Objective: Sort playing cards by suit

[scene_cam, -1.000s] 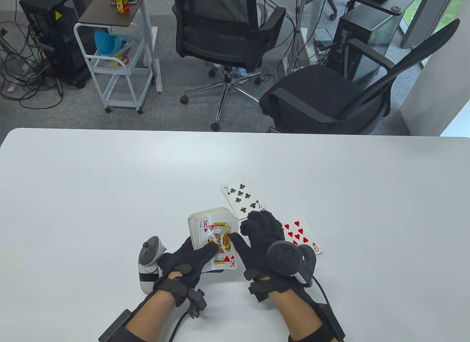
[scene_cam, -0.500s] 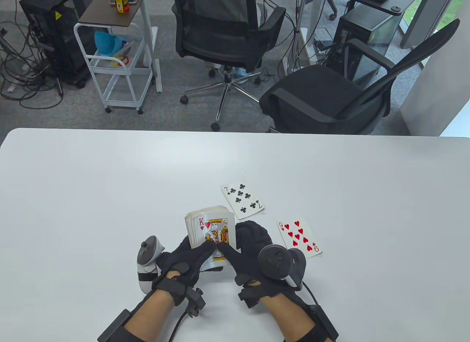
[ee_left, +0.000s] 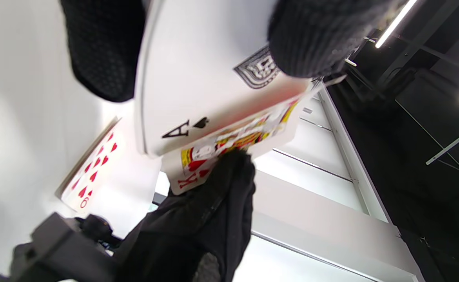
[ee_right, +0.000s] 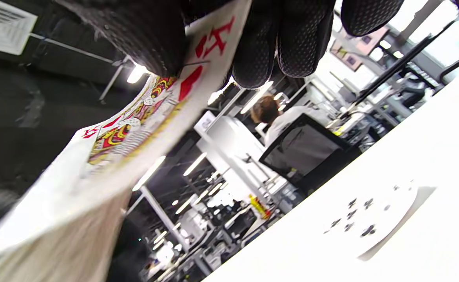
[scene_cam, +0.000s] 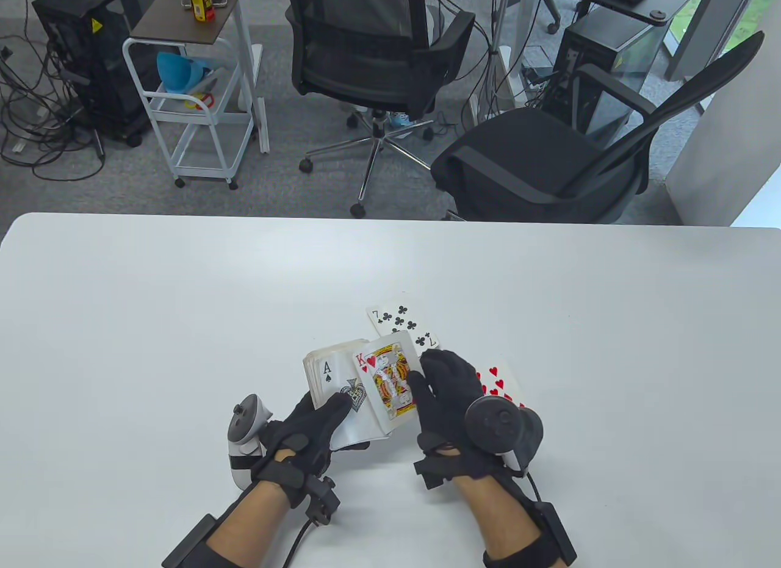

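The right hand [scene_cam: 448,388] is pinching the king of hearts [scene_cam: 389,379], now slid right off the deck [scene_cam: 338,385] the left hand [scene_cam: 311,424] is gripping, baring an ace of spades [scene_cam: 345,388]. In the left wrist view the nine of hearts [ee_left: 92,172] is lying beyond the deck; in the right wrist view the pinch is looking shallow, so the king could slip.

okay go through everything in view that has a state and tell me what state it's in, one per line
Left hand: grips the deck.
Right hand: pinches the king of hearts.
Deck: held face up, ace of spades on top.
King of hearts: lifted off the deck, face up.
Seven of clubs: flat on the table, face up.
Nine of hearts: flat, face up, partly hidden.
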Tool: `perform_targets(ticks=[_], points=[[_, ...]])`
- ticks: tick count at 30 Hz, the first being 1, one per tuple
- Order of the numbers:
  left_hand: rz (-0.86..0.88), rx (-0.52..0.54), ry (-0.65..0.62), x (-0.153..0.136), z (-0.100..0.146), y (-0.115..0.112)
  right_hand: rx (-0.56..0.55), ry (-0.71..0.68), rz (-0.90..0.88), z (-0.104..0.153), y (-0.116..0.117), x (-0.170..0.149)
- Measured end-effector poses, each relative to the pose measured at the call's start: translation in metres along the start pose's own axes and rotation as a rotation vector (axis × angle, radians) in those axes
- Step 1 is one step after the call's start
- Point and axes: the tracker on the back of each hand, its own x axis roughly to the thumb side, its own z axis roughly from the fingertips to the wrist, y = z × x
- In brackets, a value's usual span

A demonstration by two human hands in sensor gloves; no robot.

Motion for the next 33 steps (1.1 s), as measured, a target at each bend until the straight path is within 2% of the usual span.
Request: perform_targets(ticks=[6,8,12,16,20,27,29,33], points=[[0.004,-0.005,-0.005,0.001,0.000,-0.001,0.004,0.251,0.068,-0.015,-0.035,-0.057],[0.003,-0.007,-0.005,0.000,-0.001,-0.001,0.094,0.369,0.152,-0.017,-0.045,-0.079],[0.006,-0.011,-0.003,-0.001,-0.001,-0.002,0.194,0.509,0.257,-0.018,-0.051,-0.102],[0.004,-0.010,-0.002,-0.001,-0.001,-0.002,0.229,0.563,0.424,-0.017,-0.042,-0.116],[0.003,-0.010,0.000,0.000,-0.001,-0.003,0.236,0.558,0.554,-0.017,-0.034,-0.117],[0.002,-0.010,0.000,0.000,0.000,-0.003,0.168,0.485,0.581,-0.017,-0.035,-0.097],[0.003,-0.011,-0.001,0.001,0.000,-0.003,0.166,0.446,0.537,-0.017,-0.035,-0.091],[-0.004,-0.012,0.003,0.000,-0.001,-0.003,0.149,0.328,0.338,-0.017,-0.028,-0.072]])
